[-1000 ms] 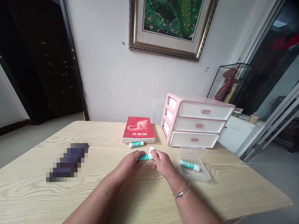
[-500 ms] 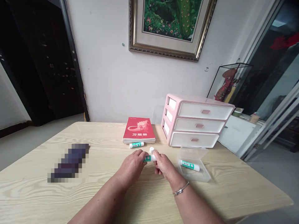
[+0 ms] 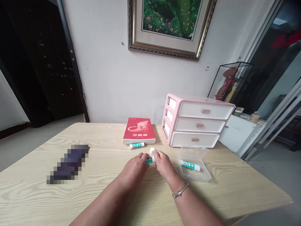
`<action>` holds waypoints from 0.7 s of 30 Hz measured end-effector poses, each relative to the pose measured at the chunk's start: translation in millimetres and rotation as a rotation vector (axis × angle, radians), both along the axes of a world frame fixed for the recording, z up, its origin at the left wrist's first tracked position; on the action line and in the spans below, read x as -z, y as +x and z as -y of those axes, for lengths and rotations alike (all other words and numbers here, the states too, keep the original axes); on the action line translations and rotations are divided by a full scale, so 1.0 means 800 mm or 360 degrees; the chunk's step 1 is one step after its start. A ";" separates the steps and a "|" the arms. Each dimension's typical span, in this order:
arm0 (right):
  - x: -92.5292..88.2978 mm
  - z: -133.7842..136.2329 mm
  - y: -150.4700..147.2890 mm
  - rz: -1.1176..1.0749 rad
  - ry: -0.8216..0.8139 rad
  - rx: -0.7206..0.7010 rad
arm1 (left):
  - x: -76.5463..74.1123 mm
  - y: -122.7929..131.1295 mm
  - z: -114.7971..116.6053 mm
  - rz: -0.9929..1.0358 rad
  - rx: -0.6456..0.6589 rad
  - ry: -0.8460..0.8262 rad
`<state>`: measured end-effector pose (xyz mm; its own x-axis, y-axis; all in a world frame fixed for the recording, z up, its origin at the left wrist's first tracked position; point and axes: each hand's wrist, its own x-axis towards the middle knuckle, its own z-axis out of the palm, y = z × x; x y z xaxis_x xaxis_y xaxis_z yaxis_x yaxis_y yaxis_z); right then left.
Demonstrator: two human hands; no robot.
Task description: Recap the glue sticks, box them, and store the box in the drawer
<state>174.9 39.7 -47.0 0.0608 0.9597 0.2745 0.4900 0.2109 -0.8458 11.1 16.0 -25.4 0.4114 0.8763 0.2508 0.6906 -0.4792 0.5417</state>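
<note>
Low over the table, a green and white glue stick [image 3: 149, 160] lies sideways between my two hands. My left hand [image 3: 135, 166] is closed around its green labelled body. The fingers of my right hand [image 3: 164, 164] pinch its white right end, which they mostly hide. Just beyond the fingertips stands a small white cap [image 3: 152, 150] on the table. A second glue stick [image 3: 137, 145] rests along the front edge of a red book [image 3: 139, 129]. To the right of my right hand, another glue stick [image 3: 190, 165] lies inside an open clear plastic box [image 3: 207, 176].
A pink and white three-drawer unit [image 3: 199, 125] stands at the back right of the wooden table [image 3: 98, 201], behind the box. On the left lies a dark, pixelated object [image 3: 69, 164]. A framed picture [image 3: 164, 52] hangs on the wall.
My right hand's fingers have shifted on the white end; the lower fingers, seen below the stick before, are now tucked out of sight. The camera view has moved slightly.
</note>
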 end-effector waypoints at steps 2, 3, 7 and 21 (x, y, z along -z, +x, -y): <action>-0.007 0.009 -0.003 -0.0191 -0.0011 -0.0146 | -0.003 0.000 0.003 0.0134 0.0067 -0.0153; -0.011 0.014 -0.005 -0.0294 -0.0007 -0.0245 | -0.006 -0.001 0.003 0.0237 0.0110 -0.0245; -0.024 0.028 -0.010 -0.0540 0.0094 -0.0423 | -0.015 -0.007 0.003 0.0762 0.0075 -0.0680; -0.012 0.020 -0.005 -0.0372 0.0171 -0.0412 | -0.010 -0.013 -0.005 0.1334 -0.0183 -0.0760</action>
<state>170.6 23.3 -37.4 -0.1074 0.9178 0.3822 0.2050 0.3966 -0.8948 0.9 19.9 -17.5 0.1666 0.9855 0.0311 0.0211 -0.0351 0.9992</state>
